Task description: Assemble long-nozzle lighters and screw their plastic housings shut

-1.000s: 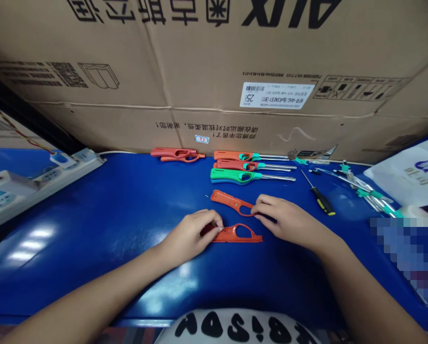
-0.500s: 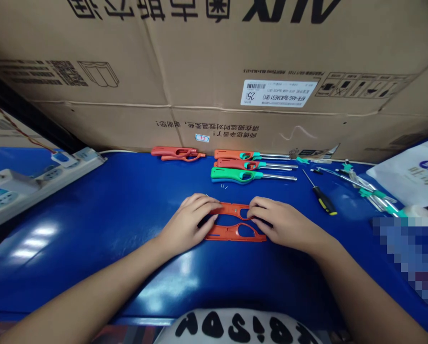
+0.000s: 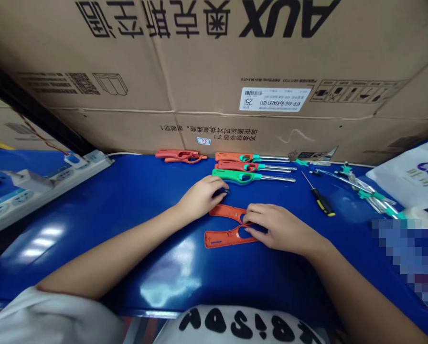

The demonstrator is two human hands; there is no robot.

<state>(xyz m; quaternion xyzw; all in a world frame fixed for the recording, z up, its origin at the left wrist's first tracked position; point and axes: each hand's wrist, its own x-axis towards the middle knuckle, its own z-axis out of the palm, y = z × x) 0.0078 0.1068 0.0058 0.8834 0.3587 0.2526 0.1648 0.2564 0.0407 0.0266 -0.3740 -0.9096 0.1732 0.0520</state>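
Observation:
Two orange lighter shell halves lie on the blue table, the farther half and the nearer half, their inner sides up. My right hand has its fingers closed over their right ends, at the finger-hole openings. My left hand is beyond the left end of the farther half, thumb and forefinger pinched low at the tabletop. Something tiny and dark shows at those fingertips, too small to name. Just past this hand lies a green gas lighter with a metal barrel.
Red and orange lighters lie along the cardboard box at the back. More orange handles are left of them. A screwdriver and metal lighter barrels lie right. A power strip stands left.
My left hand has left the shell halves and moved up and right to the small slivers on the table. The halves have shifted, their left ends now spread wider, with my right hand staying on them.

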